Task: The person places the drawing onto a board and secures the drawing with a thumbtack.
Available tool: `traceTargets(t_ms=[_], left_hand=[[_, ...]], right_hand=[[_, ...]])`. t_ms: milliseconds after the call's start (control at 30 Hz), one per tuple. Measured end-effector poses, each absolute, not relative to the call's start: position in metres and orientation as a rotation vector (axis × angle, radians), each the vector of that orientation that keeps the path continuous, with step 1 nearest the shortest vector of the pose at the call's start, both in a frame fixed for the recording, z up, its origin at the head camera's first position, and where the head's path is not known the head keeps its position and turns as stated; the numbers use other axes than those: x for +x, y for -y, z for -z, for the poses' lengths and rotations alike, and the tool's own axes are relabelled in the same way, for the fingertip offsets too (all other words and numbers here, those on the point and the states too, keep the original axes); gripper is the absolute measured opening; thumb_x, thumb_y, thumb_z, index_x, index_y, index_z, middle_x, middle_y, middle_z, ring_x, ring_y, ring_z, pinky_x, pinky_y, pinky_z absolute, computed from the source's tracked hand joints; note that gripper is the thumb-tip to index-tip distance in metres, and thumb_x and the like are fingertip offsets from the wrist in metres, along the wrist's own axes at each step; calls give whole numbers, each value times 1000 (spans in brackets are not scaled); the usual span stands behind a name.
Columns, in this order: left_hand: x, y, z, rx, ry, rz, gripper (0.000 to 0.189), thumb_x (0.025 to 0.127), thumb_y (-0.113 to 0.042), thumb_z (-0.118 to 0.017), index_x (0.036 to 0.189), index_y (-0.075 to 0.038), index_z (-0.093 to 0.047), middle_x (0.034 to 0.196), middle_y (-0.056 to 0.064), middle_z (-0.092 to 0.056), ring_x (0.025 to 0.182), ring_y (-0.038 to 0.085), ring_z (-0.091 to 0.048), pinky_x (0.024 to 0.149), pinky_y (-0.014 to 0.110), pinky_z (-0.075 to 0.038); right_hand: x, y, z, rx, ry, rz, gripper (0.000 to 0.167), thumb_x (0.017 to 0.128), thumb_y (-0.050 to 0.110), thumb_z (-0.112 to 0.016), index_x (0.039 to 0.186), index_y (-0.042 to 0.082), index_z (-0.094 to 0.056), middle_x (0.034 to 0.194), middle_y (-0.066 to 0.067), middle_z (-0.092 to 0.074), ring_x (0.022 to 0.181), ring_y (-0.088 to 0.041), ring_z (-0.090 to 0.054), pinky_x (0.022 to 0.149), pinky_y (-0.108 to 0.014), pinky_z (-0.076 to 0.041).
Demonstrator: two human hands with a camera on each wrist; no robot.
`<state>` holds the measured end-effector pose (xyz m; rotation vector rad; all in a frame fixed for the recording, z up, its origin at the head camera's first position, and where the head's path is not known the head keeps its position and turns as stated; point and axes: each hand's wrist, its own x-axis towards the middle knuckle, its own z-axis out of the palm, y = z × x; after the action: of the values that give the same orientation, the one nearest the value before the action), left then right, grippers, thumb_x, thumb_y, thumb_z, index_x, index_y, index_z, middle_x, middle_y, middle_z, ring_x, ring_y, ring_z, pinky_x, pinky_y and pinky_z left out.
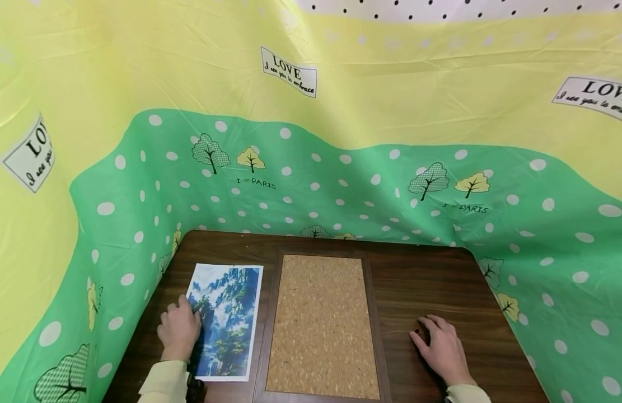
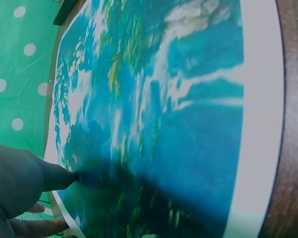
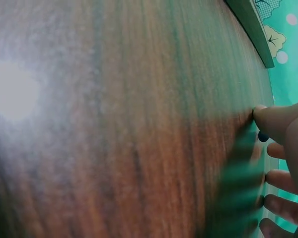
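Note:
A landscape print (image 1: 225, 319) with blue mountains, clouds and a white border lies at the left of the table. My left hand (image 1: 179, 329) rests at its left edge. In the left wrist view, the thumb (image 2: 57, 177) touches the picture and a finger (image 2: 39, 227) reaches its edge. Right of the print lies a cork board (image 1: 323, 324) in a dark wooden frame. My right hand (image 1: 444, 348) rests on the table farther right, fingers spread and lightly bent. A small dark round thing (image 3: 262, 136) shows between its thumb and index finger, its kind unclear.
The dark wood-grain table (image 1: 416, 280) has rounded far corners. A green and yellow printed cloth (image 1: 341, 184) hangs around its back and sides. The frame's raised edge (image 3: 253, 34) stands between the print and my right hand.

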<state>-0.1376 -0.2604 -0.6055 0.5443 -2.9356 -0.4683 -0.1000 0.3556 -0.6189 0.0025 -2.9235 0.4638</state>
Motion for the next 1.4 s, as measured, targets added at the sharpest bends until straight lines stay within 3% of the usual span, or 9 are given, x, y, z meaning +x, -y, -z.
traceTargets(t_ms=[233, 433, 667, 967, 1400], left_hand=[[-139, 266, 603, 543, 2915, 553, 29, 92, 0, -69, 111, 15, -54, 104, 39, -53, 89, 57, -58, 63, 66, -50], [-136, 271, 601, 537, 2917, 615, 15, 92, 7, -62, 102, 17, -57, 100, 40, -50, 88, 57, -58, 67, 66, -51], [-133, 279, 601, 536, 2894, 638, 15, 93, 9, -60, 106, 17, -57, 97, 39, -52, 86, 56, -60, 71, 66, -52], [-131, 295, 595, 512, 2912, 706, 13, 94, 8, -58, 107, 11, -54, 86, 34, -62, 69, 48, -64, 59, 61, -52], [-134, 309, 591, 437, 2932, 799, 6, 96, 9, -57, 102, 11, -56, 84, 29, -62, 73, 46, -62, 66, 57, -52]], right_hand=[[-97, -357, 622, 65, 2809, -502, 36, 86, 20, -87, 114, 0, -77, 124, -28, -67, 112, -53, -59, 88, -68, -48], [-97, -357, 624, 98, 2737, -535, 29, 82, 11, -88, 107, 1, -79, 120, -27, -69, 109, -53, -61, 87, -68, -49], [-97, -358, 624, 61, 2758, -576, 22, 83, 9, -87, 104, 4, -81, 121, -26, -70, 114, -53, -59, 91, -67, -48], [-96, -357, 622, 50, 2749, -591, 19, 84, 8, -86, 102, 4, -81, 121, -26, -70, 115, -52, -59, 92, -67, -47], [-97, -359, 622, 45, 2764, -602, 19, 84, 9, -86, 102, 5, -81, 122, -26, -70, 115, -53, -59, 91, -68, -47]])
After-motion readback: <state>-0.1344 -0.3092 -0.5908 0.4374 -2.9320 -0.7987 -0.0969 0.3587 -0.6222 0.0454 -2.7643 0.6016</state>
